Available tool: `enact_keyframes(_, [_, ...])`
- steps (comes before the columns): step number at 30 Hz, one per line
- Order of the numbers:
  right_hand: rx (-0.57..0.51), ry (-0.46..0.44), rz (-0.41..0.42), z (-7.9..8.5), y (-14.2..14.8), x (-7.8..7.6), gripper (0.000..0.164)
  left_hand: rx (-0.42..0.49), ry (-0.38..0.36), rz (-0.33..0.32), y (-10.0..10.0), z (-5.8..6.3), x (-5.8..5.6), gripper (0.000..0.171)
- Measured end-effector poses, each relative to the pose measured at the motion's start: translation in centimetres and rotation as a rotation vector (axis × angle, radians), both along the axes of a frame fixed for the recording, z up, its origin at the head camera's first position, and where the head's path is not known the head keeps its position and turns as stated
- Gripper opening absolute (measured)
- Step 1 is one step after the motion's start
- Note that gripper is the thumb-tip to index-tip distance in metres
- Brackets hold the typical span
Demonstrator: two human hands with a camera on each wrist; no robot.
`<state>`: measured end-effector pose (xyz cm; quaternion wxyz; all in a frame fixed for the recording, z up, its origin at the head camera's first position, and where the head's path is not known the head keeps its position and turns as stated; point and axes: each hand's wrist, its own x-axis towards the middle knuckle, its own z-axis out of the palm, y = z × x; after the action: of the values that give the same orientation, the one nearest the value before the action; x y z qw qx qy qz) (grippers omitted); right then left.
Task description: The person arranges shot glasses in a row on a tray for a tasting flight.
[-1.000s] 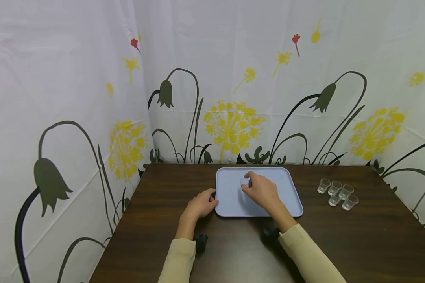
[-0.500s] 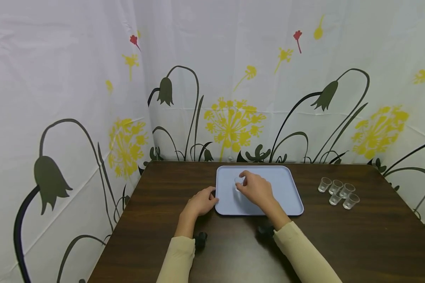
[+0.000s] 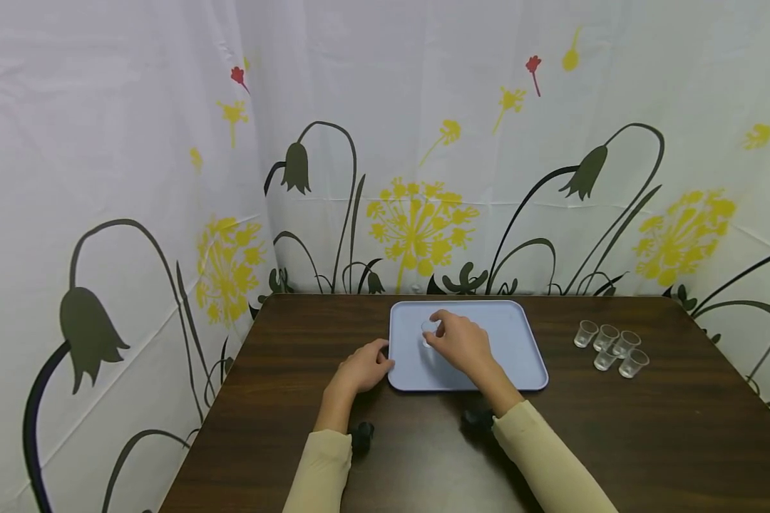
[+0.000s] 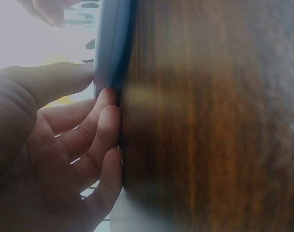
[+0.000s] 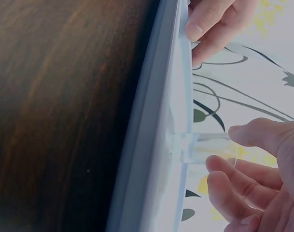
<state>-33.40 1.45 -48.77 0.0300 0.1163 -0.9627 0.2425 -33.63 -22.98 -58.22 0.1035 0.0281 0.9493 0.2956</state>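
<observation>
A pale blue rectangular tray (image 3: 510, 356) lies on the dark wooden table. At its left rim is my left hand (image 3: 363, 366); in the left wrist view the thumb lies against the rim and the curled fingertips (image 4: 108, 116) meet its outer side. Over the left half of the tray, my right hand (image 3: 463, 345) pinches a small clear shot glass (image 5: 204, 147) near its rim between thumb and fingers. The glass is upright, its base right at the tray surface in the right wrist view. In the head view the fingers partly hide it.
Several similar clear shot glasses (image 3: 606, 337) stand close together on the table (image 3: 699, 413), right of the tray. Behind the table hangs a white curtain (image 3: 385, 85) printed with flowers. A dark wrist device (image 3: 361, 439) sits below the left sleeve.
My right hand has moved a little left over the tray with the shot glass, then almost stopped. My left hand stays at the tray's left rim.
</observation>
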Motion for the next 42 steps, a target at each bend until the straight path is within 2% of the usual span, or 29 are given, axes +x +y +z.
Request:
enact_keyframes(6, [0.004,-0.029,0.029,-0.2,0.2,0.3,0.044,0.004,-0.01,0.003,0.0,-0.1,0.2,0.058])
enact_keyframes(10, [0.007,-0.017,0.04,-0.3,0.6,0.7,0.048,0.004,-0.009,0.01,0.0,0.0,0.4,0.058])
enact_keyframes(21, [0.028,0.009,0.032,-0.3,3.5,1.9,0.047,0.005,-0.008,0.002,0.0,0.2,0.6,0.058])
enact_keyframes(35, [0.019,-0.004,0.002,0.9,7.6,2.8,0.038,-0.014,-0.018,0.016,0.4,1.1,0.8,0.056])
enact_keyframes(42, [0.007,-0.017,-0.062,2.3,11.0,2.6,0.04,-0.025,-0.013,0.013,0.7,1.3,0.8,0.055])
